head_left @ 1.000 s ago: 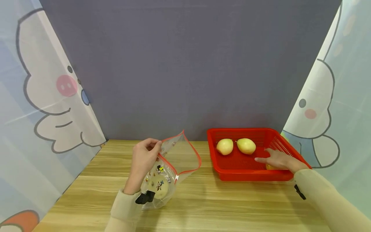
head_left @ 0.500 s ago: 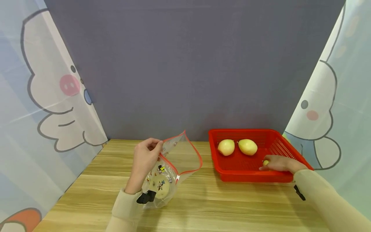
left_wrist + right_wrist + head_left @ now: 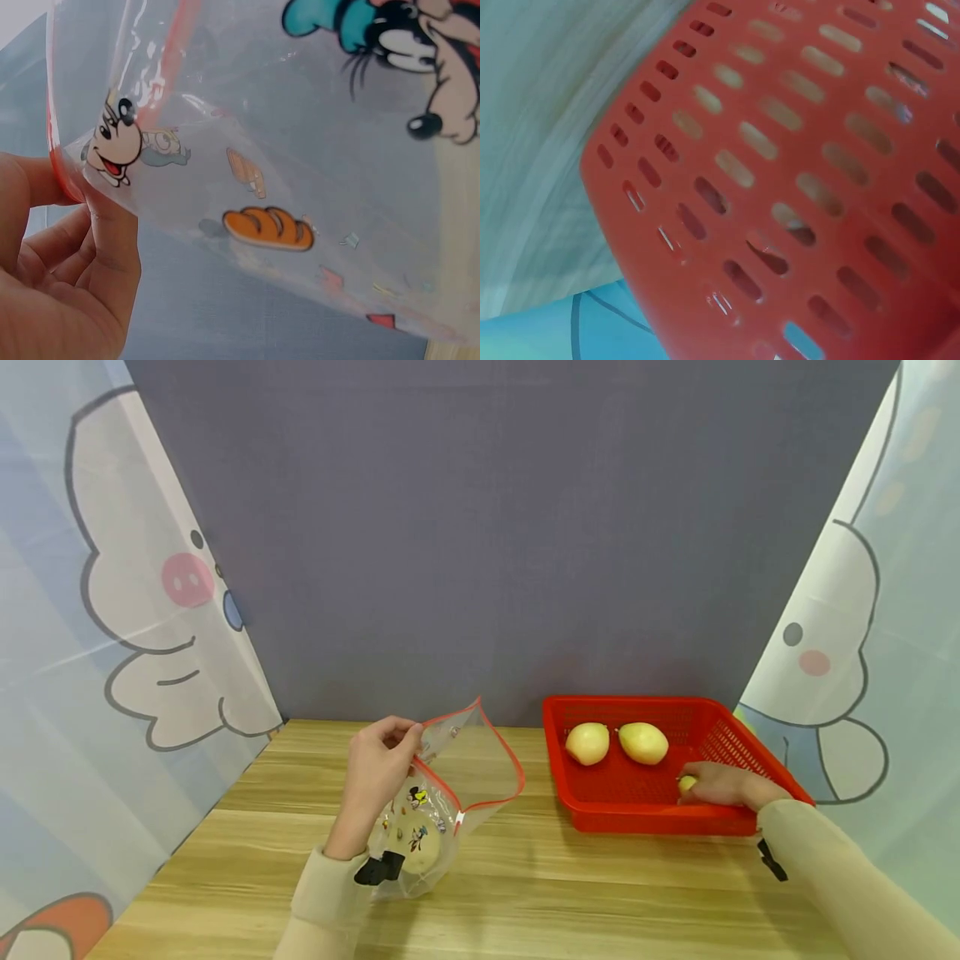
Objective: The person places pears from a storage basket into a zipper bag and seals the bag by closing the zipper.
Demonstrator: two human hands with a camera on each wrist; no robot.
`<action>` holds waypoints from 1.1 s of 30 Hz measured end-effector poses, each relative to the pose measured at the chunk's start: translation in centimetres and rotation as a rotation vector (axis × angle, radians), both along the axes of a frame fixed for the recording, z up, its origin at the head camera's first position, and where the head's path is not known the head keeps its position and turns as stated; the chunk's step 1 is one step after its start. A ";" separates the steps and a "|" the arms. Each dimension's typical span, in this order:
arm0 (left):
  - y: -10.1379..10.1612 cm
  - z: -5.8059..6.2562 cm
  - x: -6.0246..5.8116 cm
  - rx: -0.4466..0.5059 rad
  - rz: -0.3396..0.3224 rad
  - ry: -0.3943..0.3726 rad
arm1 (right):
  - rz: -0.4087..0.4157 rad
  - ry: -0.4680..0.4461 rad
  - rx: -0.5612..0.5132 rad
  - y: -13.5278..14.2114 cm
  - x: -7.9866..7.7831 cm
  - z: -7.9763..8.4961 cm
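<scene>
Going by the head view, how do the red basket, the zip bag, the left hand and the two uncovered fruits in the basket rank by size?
1. Red basket
2. Zip bag
3. Left hand
4. Left fruit and middle fruit: they look too alike to rank

On my head feed I see a plain cream left sleeve (image 3: 322,914) at seven o'clock, ending in a broad cuff, and a matching right sleeve (image 3: 847,868) at four. An angular black piece (image 3: 380,868) sits at the left cuff's three o'clock; a slimmer-looking black piece (image 3: 772,860) shows at the right cuff's seven.
</scene>
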State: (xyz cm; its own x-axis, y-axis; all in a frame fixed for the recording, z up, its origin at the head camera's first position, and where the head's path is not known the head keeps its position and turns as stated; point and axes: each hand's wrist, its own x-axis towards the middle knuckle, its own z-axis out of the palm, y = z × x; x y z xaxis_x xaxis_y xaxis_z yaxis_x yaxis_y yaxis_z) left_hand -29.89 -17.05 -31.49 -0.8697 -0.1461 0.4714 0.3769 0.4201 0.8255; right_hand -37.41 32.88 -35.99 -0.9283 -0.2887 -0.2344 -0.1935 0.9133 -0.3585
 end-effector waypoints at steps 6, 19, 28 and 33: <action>-0.1 0.1 0.0 0.005 0.011 0.002 | -0.036 0.111 -0.047 -0.4 0.2 0.0; 0.0 0.0 -0.1 -0.009 0.007 0.014 | -0.074 0.269 -0.079 -0.9 0.2 0.5; 0.0 0.1 0.1 -0.016 0.001 0.010 | -0.045 0.395 -0.086 -2.0 0.4 1.3; 0.0 0.1 0.1 -0.012 -0.001 0.011 | -0.047 0.444 -0.079 -2.9 0.9 2.1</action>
State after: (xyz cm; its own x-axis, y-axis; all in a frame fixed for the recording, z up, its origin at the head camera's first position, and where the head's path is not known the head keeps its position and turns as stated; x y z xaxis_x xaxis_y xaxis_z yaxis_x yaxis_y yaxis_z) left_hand -29.82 -17.06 -31.41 -0.8645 -0.1392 0.4829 0.3867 0.4296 0.8161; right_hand -36.54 30.00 -33.92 -0.9466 -0.2447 0.2100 -0.3029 0.8981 -0.3189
